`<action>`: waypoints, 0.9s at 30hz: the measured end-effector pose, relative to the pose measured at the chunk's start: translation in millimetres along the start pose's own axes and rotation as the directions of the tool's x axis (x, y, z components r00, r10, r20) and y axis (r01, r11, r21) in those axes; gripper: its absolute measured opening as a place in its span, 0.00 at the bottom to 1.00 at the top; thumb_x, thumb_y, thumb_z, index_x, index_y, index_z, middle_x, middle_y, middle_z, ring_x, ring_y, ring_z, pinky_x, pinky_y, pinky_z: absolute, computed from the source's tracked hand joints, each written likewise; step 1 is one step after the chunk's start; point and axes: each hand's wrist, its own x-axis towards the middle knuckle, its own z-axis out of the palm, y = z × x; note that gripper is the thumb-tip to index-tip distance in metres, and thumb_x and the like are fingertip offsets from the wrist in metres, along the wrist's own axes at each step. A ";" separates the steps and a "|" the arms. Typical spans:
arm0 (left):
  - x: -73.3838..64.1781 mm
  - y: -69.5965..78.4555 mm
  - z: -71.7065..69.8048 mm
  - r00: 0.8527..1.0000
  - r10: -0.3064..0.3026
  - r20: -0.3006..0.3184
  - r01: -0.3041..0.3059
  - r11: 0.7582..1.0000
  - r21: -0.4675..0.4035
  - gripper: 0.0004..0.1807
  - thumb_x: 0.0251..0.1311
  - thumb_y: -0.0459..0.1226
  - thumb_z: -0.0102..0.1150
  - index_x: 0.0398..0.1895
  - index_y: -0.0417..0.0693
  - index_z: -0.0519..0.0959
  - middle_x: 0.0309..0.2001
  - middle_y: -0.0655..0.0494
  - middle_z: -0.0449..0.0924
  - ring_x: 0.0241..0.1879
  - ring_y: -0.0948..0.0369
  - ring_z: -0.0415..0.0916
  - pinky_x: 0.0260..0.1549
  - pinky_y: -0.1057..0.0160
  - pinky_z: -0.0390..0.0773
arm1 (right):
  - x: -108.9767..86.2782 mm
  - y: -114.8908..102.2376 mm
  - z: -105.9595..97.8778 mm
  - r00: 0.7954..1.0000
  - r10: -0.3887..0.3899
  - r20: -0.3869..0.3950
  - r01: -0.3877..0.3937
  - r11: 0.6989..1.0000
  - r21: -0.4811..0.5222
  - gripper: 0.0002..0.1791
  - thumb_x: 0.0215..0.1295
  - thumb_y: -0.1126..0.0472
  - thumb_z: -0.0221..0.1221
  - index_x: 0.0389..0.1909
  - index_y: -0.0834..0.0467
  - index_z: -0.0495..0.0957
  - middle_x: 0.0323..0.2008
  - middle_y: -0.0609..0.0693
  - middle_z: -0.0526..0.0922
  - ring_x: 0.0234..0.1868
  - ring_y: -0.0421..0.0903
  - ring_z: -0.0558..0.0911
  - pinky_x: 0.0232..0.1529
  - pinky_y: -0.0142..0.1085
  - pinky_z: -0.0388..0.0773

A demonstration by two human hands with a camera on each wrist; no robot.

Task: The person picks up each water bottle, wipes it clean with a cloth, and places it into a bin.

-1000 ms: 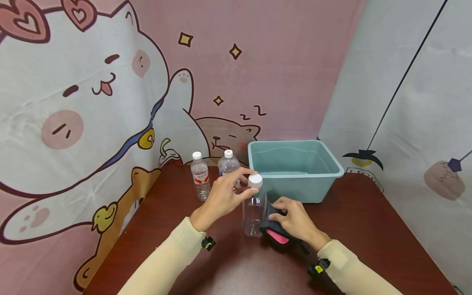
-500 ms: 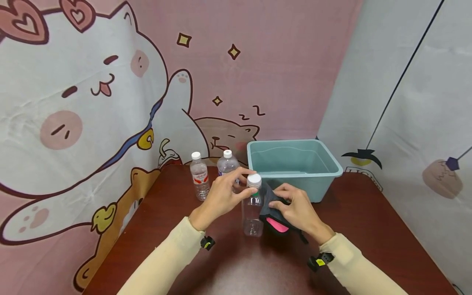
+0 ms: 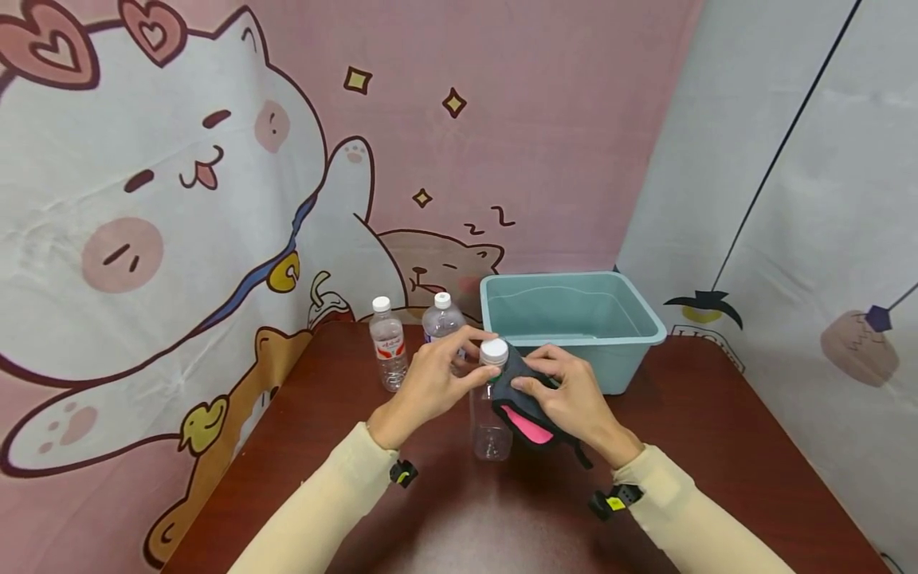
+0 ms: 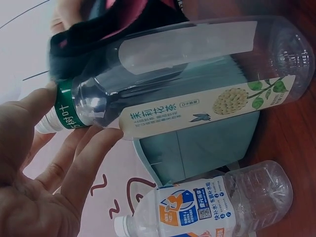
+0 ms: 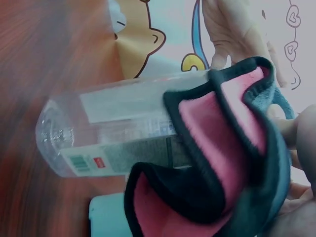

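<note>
Pink-and-white cartoon backdrop [image 3: 552, 143] hangs behind a reddish-brown counter [image 3: 459, 518]; printed letters LIGH show on it at the right, the rest covered. Near the counter's middle stands an upright clear bottle [image 3: 491, 445]. Its green neck band [image 4: 69, 106] reads 树叶 after a partly hidden character, and its pale label strip [image 4: 197, 111] reads 茉莉花茶, beside a white flower and green leaves.

The left hand [image 3: 433, 383] has its fingers bent closely round the neck, just below the white cap [image 3: 494, 348]. The right hand [image 3: 574, 399] pinches a dark grey fabric piece [image 3: 511, 389], pink inside and edged in black, overlapping the bottle's upper side; whether they touch I cannot tell.

Just behind sits a teal bin [image 3: 610, 368]. Left of it, a blue-and-orange-labelled bottle [image 4: 192, 210] is half hidden by the left hand from the head, but the left wrist view shows 快补水 on it. A smaller bottle [image 3: 390, 351] has red-and-white print too small to read.

Only the right wrist view shows the folded pink lining broadly, plus a back label [image 5: 118, 158] too blurred to read.
</note>
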 end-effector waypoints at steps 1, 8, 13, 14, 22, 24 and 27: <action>-0.1 0.0 0.1 1.000 0.000 0.002 0.000 1.000 0.000 0.28 0.74 0.45 0.82 0.73 0.59 0.83 0.53 0.53 0.95 0.43 0.58 0.95 0.46 0.62 0.95 | 0.6 -0.6 0.6 1.000 -0.002 -0.007 0.002 1.000 0.006 0.13 0.72 0.61 0.82 0.55 0.53 0.98 0.46 0.44 0.92 0.48 0.42 0.89 0.43 0.30 0.84; 0.3 0.6 0.2 1.000 0.013 0.004 -0.013 1.000 0.006 0.28 0.74 0.42 0.82 0.74 0.57 0.83 0.54 0.51 0.95 0.45 0.56 0.96 0.46 0.61 0.96 | 4.9 -3.9 1.5 1.000 -0.013 -0.015 0.012 1.000 -0.024 0.19 0.71 0.60 0.82 0.61 0.57 0.95 0.54 0.47 0.93 0.56 0.46 0.91 0.54 0.31 0.88; 1.5 1.0 -1.1 1.000 0.025 -0.003 -0.025 1.000 0.009 0.28 0.74 0.42 0.82 0.73 0.56 0.83 0.54 0.51 0.95 0.44 0.57 0.96 0.47 0.61 0.96 | 8.6 -3.9 2.6 0.997 -0.083 0.008 0.084 0.992 -0.094 0.26 0.69 0.61 0.83 0.66 0.60 0.92 0.58 0.49 0.93 0.58 0.49 0.93 0.55 0.41 0.93; 1.5 0.9 -1.1 1.000 0.027 -0.004 -0.027 1.000 0.006 0.28 0.74 0.42 0.82 0.73 0.56 0.83 0.55 0.51 0.95 0.44 0.57 0.96 0.46 0.61 0.96 | 9.2 -4.4 2.5 0.995 -0.100 0.013 0.101 0.990 -0.103 0.26 0.68 0.61 0.84 0.66 0.61 0.92 0.57 0.50 0.93 0.57 0.50 0.93 0.55 0.43 0.94; 1.4 2.0 -1.1 1.000 0.026 0.006 -0.026 1.000 0.002 0.26 0.75 0.43 0.82 0.72 0.56 0.84 0.52 0.50 0.95 0.43 0.55 0.96 0.45 0.61 0.95 | 14.0 -15.5 -5.3 0.986 -0.124 0.115 0.144 0.970 -0.194 0.21 0.68 0.63 0.84 0.59 0.63 0.95 0.49 0.52 0.92 0.46 0.48 0.91 0.44 0.41 0.90; 1.3 2.0 -1.0 1.000 0.022 0.006 -0.022 1.000 0.005 0.26 0.75 0.44 0.82 0.72 0.56 0.84 0.52 0.50 0.95 0.42 0.56 0.96 0.44 0.62 0.95 | 14.8 -18.2 -7.7 0.982 -0.116 0.151 0.147 0.965 -0.216 0.21 0.68 0.63 0.84 0.59 0.64 0.95 0.48 0.53 0.91 0.45 0.47 0.91 0.42 0.38 0.89; 1.9 2.4 -0.7 1.000 0.022 0.002 -0.022 1.000 0.008 0.26 0.75 0.45 0.82 0.71 0.57 0.84 0.51 0.51 0.95 0.41 0.58 0.96 0.44 0.62 0.94 | 15.0 -19.6 -10.8 0.975 -0.115 0.189 0.158 0.960 -0.232 0.22 0.68 0.62 0.83 0.60 0.65 0.94 0.47 0.54 0.90 0.42 0.46 0.90 0.40 0.35 0.87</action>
